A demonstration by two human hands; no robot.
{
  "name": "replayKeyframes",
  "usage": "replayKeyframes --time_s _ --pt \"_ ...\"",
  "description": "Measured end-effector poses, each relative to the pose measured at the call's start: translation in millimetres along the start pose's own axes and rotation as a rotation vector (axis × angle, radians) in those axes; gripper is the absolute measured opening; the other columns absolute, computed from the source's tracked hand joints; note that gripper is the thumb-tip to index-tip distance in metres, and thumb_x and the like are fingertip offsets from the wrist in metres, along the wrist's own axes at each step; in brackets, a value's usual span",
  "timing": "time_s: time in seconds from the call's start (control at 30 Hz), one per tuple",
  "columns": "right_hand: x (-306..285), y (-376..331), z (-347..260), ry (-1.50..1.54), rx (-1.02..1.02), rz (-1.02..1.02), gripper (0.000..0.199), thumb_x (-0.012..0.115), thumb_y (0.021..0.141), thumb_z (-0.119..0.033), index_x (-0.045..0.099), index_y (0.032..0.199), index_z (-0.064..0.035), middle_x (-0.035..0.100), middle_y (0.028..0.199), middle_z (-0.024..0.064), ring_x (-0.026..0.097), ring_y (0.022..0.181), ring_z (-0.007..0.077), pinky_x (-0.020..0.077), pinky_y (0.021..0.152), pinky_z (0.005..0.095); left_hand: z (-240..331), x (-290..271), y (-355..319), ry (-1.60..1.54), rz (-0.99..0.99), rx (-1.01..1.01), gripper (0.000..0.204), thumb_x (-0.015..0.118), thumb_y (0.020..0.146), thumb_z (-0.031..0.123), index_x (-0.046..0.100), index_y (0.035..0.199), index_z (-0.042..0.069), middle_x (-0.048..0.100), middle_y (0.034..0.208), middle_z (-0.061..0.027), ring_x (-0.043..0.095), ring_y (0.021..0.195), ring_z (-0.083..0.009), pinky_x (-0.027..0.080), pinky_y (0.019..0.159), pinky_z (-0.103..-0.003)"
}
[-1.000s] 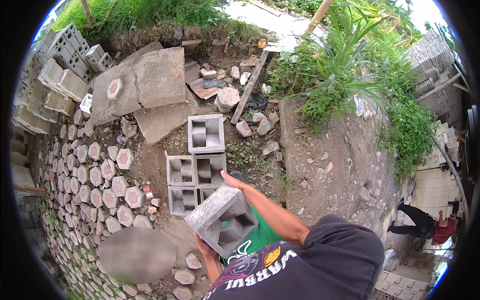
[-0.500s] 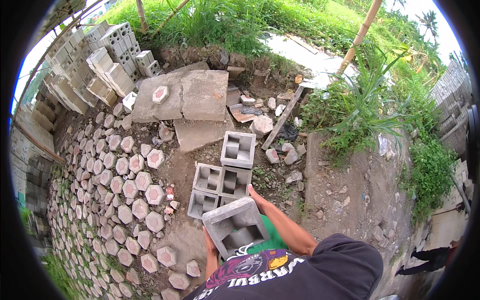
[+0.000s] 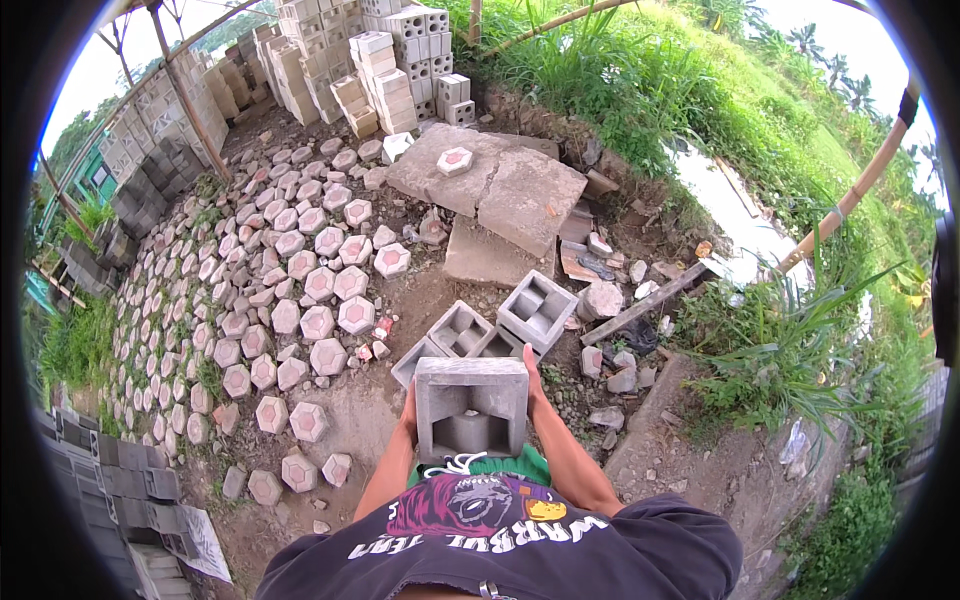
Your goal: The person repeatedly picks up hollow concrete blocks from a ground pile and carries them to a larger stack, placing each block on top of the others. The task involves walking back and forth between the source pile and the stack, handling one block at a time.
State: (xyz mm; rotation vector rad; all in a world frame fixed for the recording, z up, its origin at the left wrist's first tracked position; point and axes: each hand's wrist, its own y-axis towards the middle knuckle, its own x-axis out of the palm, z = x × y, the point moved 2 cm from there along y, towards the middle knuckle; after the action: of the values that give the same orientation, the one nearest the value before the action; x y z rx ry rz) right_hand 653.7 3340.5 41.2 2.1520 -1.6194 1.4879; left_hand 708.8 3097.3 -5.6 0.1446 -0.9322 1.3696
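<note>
A grey hollow concrete block is held up close in front of my body, its hollow side facing me. My left hand grips its left side; my right hand is pressed to its right side. The fingers are partly hidden behind the block. Just beyond it, several similar blocks lie on the ground: one grey block at the far right of the group, another block left of it, and others partly covered by the held one.
Many hexagonal pavers spread over the ground at left. Broken concrete slabs lie ahead, with rubble and a wooden plank to their right. Stacked blocks stand at the back, more dark blocks at the near left. Grass grows at right.
My view has swung left. The held block has turned from a slant to nearly square with my body and now hides more of the blocks on the ground.
</note>
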Motion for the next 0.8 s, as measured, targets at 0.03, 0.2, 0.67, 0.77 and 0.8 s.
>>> replayKeyframes --time_s 0.03,0.2,0.67,0.77,0.8 --pt "6 3 -6 -0.032 0.010 -0.012 0.094 0.036 0.080 -0.077 0.056 0.118 0.0062 0.061 0.117 0.0172 0.059 0.102 0.0289 0.0438 0.094 0.0380 4 4 -5 -0.009 0.037 0.037 0.076 0.024 0.091 0.064 0.037 0.141 0.009 0.046 0.138 -0.0097 0.047 0.124 -0.0247 0.034 0.106 -0.037" --pt "29 18 -22 -0.082 0.078 -0.048 0.090 0.037 0.083 -0.074 0.057 0.117 0.0064 0.061 0.115 0.0165 0.059 0.102 0.0268 0.0448 0.092 0.0364 10 21 -30 -0.066 0.214 0.183 0.078 0.027 0.089 0.067 0.042 0.138 0.008 0.050 0.134 -0.0112 0.050 0.119 -0.0242 0.037 0.102 -0.037" --pt "120 9 94 -0.289 0.505 -0.304 0.090 0.035 0.082 -0.076 0.056 0.117 0.0041 0.061 0.113 0.0168 0.059 0.098 0.0295 0.0482 0.087 0.0398 -38 -35 -197 -0.084 0.821 0.341 0.083 0.033 0.085 0.072 0.052 0.131 0.006 0.055 0.126 -0.0137 0.054 0.112 -0.0227 0.040 0.097 -0.034" --pt "159 -4 111 -0.329 0.527 -0.280 0.087 0.034 0.083 -0.075 0.058 0.113 0.0031 0.063 0.109 0.0155 0.060 0.095 0.0282 0.0496 0.084 0.0396 -22 -38 -223 -0.103 0.829 0.319 0.084 0.033 0.085 0.073 0.055 0.128 0.004 0.057 0.124 -0.0143 0.055 0.111 -0.0228 0.040 0.096 -0.034" --pt "162 4 123 -0.331 0.542 -0.290 0.086 0.034 0.083 -0.074 0.058 0.113 0.0030 0.063 0.109 0.0154 0.060 0.095 0.0281 0.0496 0.084 0.0396 -19 -45 -233 -0.109 0.830 0.309 0.084 0.032 0.085 0.073 0.056 0.126 0.004 0.058 0.122 -0.0145 0.055 0.110 -0.0230 0.040 0.095 -0.034"
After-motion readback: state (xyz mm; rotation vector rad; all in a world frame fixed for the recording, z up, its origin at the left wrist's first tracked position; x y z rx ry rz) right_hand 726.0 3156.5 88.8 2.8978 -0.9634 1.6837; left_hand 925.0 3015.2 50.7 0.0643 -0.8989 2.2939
